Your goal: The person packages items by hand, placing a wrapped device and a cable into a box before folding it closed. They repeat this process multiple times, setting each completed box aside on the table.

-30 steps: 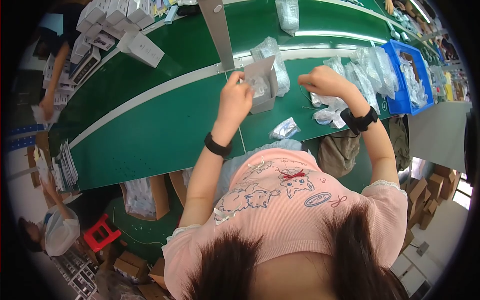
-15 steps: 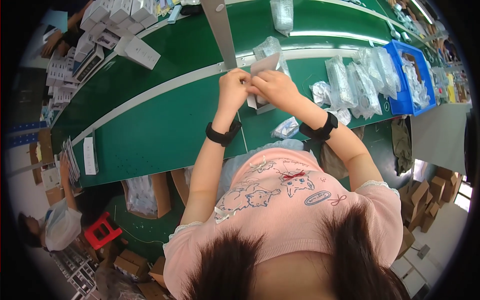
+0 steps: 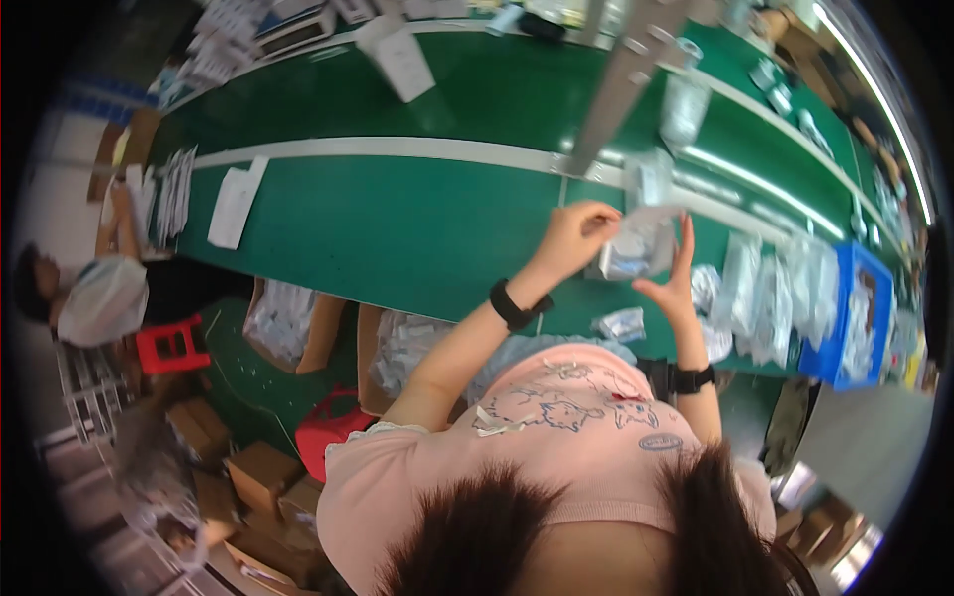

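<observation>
In front of me on the green table (image 3: 417,228) stands a small white box (image 3: 605,260) with its top open and a flap (image 3: 656,214) raised. Clear wrapping and something bluish show inside; what it is I cannot make out. My left hand (image 3: 574,243) is at the box's left side, its fingers curled in a pinch at the edge. Along the right side is my right hand (image 3: 678,278), thumb and fingers spread apart. A small clear packet (image 3: 621,325) lies nearer to me, and a bubble-wrapped pack (image 3: 649,177) lies just beyond the box.
Several bubble-wrapped packs (image 3: 740,288) lie to the right, beside a blue crate (image 3: 827,356). A metal post (image 3: 621,89) rises behind the box. White sheets or flat cartons (image 3: 237,204) lie at left. A person (image 3: 104,298) works at the far left, near a red stool (image 3: 174,345).
My view has shifted left. My hands have moved apart: the right hand has gone from the box's top to its right side with fingers spread. The box's inside now shows.
</observation>
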